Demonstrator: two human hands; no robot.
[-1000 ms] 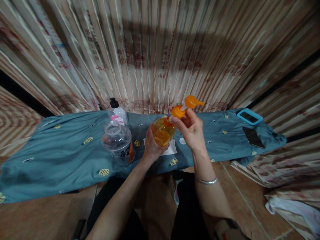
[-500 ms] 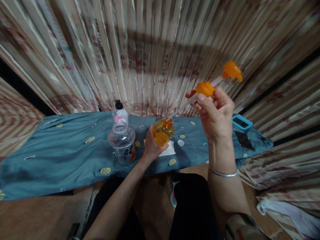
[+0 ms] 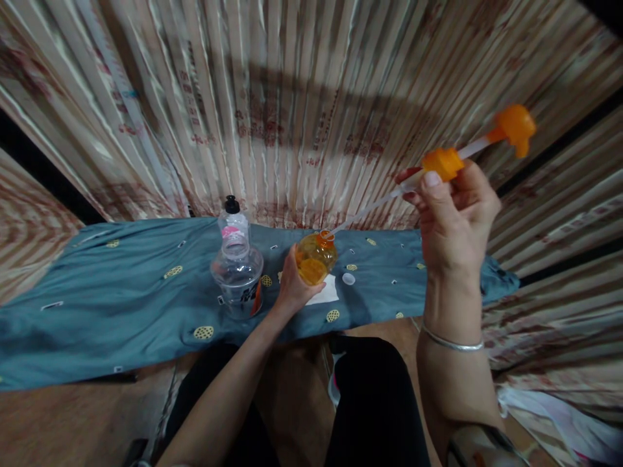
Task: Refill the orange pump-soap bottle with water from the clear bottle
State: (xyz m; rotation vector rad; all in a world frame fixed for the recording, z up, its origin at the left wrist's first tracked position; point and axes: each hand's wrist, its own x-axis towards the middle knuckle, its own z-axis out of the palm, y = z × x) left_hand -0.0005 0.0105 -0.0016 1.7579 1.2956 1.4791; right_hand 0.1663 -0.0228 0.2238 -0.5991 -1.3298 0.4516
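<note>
A striped, pleated curtain fills the wall before me, and below it runs a table draped in a blue-green pineapple-print cloth. On the cloth, to the person's left, stands a clear plastic jar, open at the neck, with a black-capped bottle behind it.

The round amber bottle sits nearer the middle, leaning slightly, the left hand curled around its lower side. Partly filled, it looks fairly light but smooth, likely slippery if wet; a wrap around the belly suits it better than the narrow neck.

Up to the right, the right hand pinches the orange pump around its collar. The collar looks stiff and is the sound place to hold; the long, thin dip tube probably flexes. Its lower end meets the bottle's mouth, whether inside I can't tell.

White paper lies beside the bottle, then a small whitish disc.
</note>
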